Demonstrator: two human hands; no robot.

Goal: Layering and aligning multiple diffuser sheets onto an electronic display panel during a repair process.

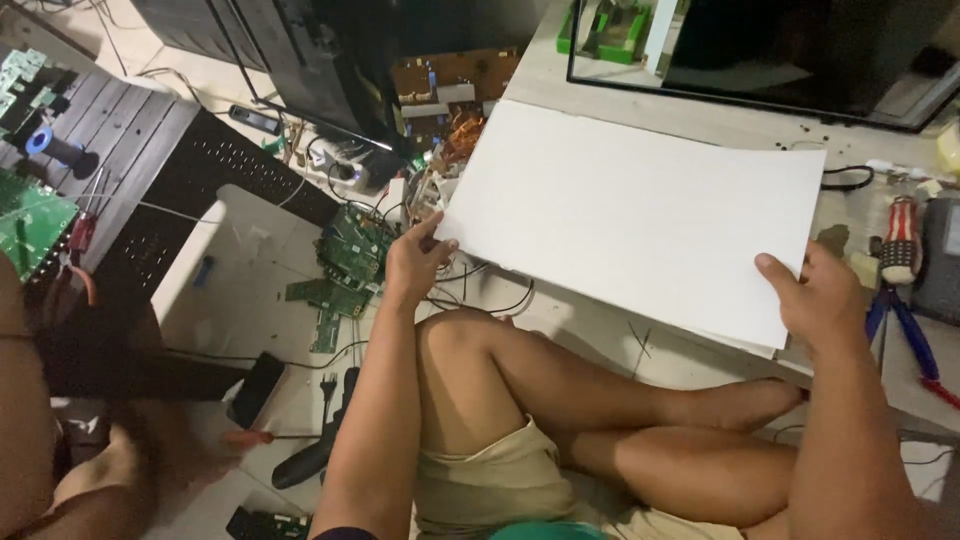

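Observation:
A large white rectangular sheet [630, 215] is held flat in front of me, above my crossed legs. My left hand [415, 265] pinches its near left corner with thumb on top. My right hand [820, 295] grips its near right corner, thumb over the edge. The sheet hides part of the floor and the low surface beyond it.
Several green circuit boards [345, 270] and tangled wires [440, 160] lie on the tiled floor left of the sheet. A dark screen panel [760, 50] stands behind. Blue-handled pliers [905, 325] and a red-striped screwdriver [900, 240] lie at right. Another person's leg [25, 420] is at far left.

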